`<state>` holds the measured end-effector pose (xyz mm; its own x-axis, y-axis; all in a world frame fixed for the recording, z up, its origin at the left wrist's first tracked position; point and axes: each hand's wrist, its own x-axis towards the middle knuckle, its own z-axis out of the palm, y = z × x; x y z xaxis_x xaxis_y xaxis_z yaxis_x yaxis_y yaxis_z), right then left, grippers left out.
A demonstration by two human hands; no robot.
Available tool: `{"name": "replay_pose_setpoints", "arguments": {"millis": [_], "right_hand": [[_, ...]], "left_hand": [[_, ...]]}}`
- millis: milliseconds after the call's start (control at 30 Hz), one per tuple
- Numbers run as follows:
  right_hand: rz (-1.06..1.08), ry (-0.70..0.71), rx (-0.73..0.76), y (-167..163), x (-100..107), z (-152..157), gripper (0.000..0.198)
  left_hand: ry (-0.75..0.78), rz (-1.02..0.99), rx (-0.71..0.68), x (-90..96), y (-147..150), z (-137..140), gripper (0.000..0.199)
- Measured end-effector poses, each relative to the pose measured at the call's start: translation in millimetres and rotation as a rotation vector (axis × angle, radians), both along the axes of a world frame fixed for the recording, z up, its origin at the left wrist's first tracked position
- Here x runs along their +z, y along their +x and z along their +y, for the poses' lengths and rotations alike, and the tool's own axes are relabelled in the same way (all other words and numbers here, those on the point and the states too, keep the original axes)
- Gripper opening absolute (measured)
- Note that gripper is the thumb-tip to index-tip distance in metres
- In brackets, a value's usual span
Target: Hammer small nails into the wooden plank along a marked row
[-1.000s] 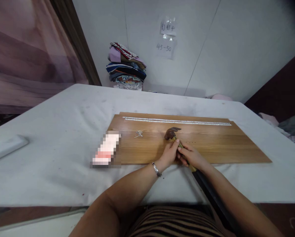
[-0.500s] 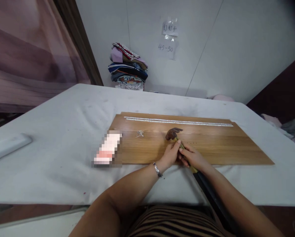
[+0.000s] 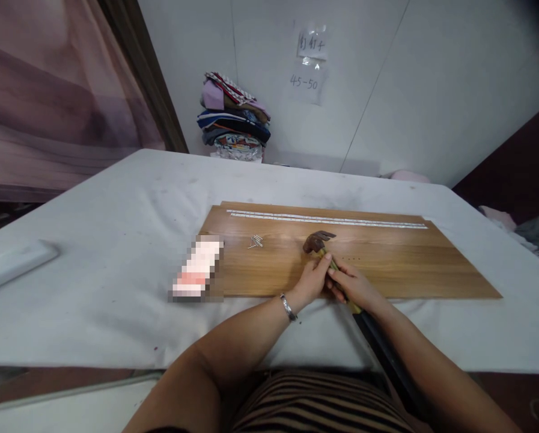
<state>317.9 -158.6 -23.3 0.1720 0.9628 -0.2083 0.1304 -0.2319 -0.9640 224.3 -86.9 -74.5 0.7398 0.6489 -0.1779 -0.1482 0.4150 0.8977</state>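
A claw hammer (image 3: 315, 242) with a rusty brown head and a yellow and black handle is in both of my hands, above the near part of a wooden board (image 3: 413, 279). My left hand (image 3: 313, 278) closes on the handle just below the head. Close beside it, my right hand (image 3: 351, 282) grips the handle lower down, the black end running back under my right forearm. A small pile of nails (image 3: 255, 242) lies on the board to the left. Right of the hammer head, a short row of small dark marks shows in the wood.
Two white measuring strips (image 3: 327, 220) run along the board's far side. A phone-like thing (image 3: 199, 264), blurred out, lies at its left edge. White cloth covers the table (image 3: 116, 240). Folded clothes (image 3: 235, 123) are stacked by the wall, and a white object (image 3: 19, 264) is far left.
The whole view has shifted very slightly, with the table a little higher in the picture. Both hands and the hammer keep the same pose over the board.
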Motion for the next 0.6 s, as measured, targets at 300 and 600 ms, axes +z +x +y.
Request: {"name": "replay_pose_setpoints", "arguments": {"millis": [300,600], "right_hand": [[0.011,-0.022,0.006,0.8,-1.4,3.4,0.027],[0.02,-0.01,0.01,1.7,-3.8,2.8,0.027]], "left_hand": [[-0.007,-0.007,0.02,-0.2,0.9,2.1,0.063],[-0.016,-0.009,-0.02,0.8,-0.1,2.1,0.064]]}}
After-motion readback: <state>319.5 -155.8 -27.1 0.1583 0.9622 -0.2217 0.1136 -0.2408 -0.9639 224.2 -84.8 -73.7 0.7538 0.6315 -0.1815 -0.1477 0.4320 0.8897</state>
